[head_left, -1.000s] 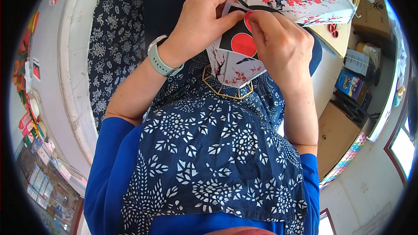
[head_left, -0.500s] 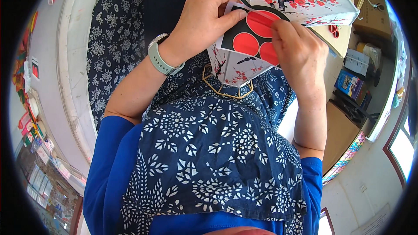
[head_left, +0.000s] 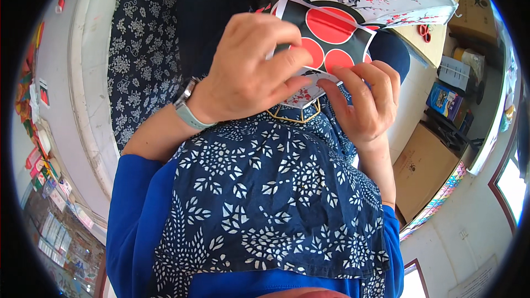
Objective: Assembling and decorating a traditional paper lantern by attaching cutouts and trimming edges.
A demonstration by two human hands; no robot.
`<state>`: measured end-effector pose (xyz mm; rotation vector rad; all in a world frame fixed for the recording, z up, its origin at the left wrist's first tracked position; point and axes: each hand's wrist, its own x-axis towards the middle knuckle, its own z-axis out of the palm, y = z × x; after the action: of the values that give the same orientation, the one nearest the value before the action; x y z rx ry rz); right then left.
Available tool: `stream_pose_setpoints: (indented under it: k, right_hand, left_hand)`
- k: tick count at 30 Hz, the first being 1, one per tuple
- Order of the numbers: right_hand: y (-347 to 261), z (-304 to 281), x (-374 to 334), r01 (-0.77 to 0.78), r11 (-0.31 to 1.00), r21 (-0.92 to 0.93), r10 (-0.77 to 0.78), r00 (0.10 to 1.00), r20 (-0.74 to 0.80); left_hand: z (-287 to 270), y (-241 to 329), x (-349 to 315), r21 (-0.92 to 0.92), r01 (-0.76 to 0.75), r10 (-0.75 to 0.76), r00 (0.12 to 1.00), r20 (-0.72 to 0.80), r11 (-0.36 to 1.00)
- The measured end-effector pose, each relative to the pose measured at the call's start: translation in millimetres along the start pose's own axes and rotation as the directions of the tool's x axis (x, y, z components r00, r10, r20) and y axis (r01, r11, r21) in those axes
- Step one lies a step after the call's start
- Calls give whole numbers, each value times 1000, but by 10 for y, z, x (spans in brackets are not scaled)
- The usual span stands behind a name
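Note:
A sheet of paper (head_left: 356,36), black with large red circles and a white edge, lies against a lantern (head_left: 381,0) with white panels painted with red blossoms on dark branches. My left hand (head_left: 256,69) is just left of the sheet, index finger and thumb curved with a gap between them. At the sheet's lower edge, the curled fingers of my right hand (head_left: 367,99) are over the paper, with the thumb below. A lower part of the lantern and a gold wire ring (head_left: 295,118) show beneath, partly hidden by my hands.
Red-handled scissors (head_left: 424,32) lie on a board at the right. Past it are a cardboard box (head_left: 425,168), a blue package (head_left: 443,102) and other packages. A dark flower-print cloth (head_left: 146,60) hangs at the left.
My left hand has let go of the sheet's upper left and come down and nearer. My right hand has moved down from the right side to the lower edge. The sheet appears flatter.

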<state>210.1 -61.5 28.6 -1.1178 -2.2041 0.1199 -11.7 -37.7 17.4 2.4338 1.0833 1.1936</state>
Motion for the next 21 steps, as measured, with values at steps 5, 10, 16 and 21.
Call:
stream_pose_setpoints:
  k: [5, 10, 16, 21]
  right_hand:
    - [17, 100, -51, 55, 992, -117, -66, 994, -92]
    - [70, 116, -83, 118, 987, -112, -131, 985, -111]
    - [41, 93, 37, 59, 997, 51, -56, 997, -61]
    - [-4, 81, 363, -102, 956, 276, 76, 992, 104]
  left_hand:
    - [123, -5, -93, 86, -120, 120, 993, 5, 989]
    - [113, -19, -119, 117, -198, 199, 980, -1, 973]
    - [139, -30, -198, 74, -170, 170, 985, 4, 983]
    - [80, -25, -266, -66, -20, 17, 999, -41, 998]
